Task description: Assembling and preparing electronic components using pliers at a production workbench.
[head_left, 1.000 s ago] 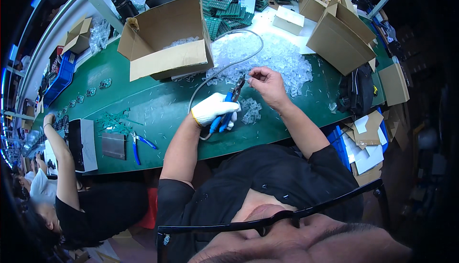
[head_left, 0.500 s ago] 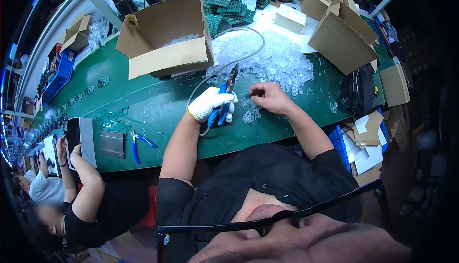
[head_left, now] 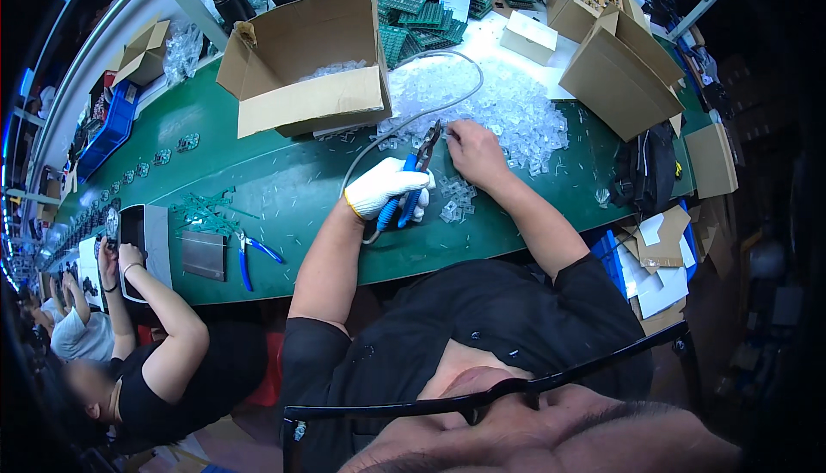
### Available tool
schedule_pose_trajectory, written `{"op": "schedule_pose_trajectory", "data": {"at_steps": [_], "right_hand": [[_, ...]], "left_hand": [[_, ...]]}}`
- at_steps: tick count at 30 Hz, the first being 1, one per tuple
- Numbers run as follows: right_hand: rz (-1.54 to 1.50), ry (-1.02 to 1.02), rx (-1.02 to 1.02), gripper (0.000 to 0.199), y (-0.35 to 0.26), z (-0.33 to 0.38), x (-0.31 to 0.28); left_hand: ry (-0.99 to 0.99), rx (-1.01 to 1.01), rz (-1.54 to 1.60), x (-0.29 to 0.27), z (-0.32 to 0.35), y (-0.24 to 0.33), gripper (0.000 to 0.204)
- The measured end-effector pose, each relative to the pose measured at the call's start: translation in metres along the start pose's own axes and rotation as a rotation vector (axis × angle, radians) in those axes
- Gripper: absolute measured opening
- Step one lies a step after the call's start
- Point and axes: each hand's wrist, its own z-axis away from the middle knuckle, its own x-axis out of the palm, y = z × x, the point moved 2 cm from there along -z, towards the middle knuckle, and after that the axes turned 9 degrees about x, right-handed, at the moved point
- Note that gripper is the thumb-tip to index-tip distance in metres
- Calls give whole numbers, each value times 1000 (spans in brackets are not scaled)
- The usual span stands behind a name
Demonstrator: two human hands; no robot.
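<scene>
Blue-sleeved handles mark the cutting pliers (head_left: 424, 154) gripped in the left hand (head_left: 391, 189), over the green worktop (head_left: 551, 215), just short of the far heap. White knitted glove covers this hand; its fingers wrap the handles, presumably so that a squeeze works the tool, and the glove probably spares the palm. Pliers slant far and slightly right, which seems to suit presenting the tip to the other hand.

Bare, the right hand (head_left: 477, 150) stands just beside the pliers' tip, its fingers curled inward. Whether they pinch a small part cannot be told at this size. Leaving this hand ungloved likely helps with fine pieces.

Heap of clear plastic pieces (head_left: 516, 111) spreads on the far side, within short reach, apparently as loose stock. Smaller cluster of clear pieces (head_left: 456, 202) lies nearer, between the hands, possibly set apart from the heap. Grey cord (head_left: 480, 77) loops across the heap and passes left of the glove towards the handle ends; its connection is not clearly visible.

Condition of items: pliers show a dark, narrow metal head; whether the jaws meet cannot be determined. Pieces appear small, flat-faced, translucent and randomly overlapped. Far left, a cardboard box (head_left: 314, 110) stands with its flaps spread, holding similar clear material, conveniently near the heap.
</scene>
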Motion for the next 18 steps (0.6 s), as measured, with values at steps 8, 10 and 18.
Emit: {"op": "schedule_pose_trajectory", "data": {"at_steps": [8, 10, 18], "right_hand": [[-1354, -339, 655, 13, 9, 10, -22], [-1396, -340, 655, 14, 2, 12, -27], [-1414, -345, 630, 19, -7, 11, -22]], "left_hand": [[-28, -61, 36, 0, 3, 0, 41], [-33, -65, 15, 2, 4, 0, 43], [-44, -61, -47, 7, 5, 4, 44]]}}
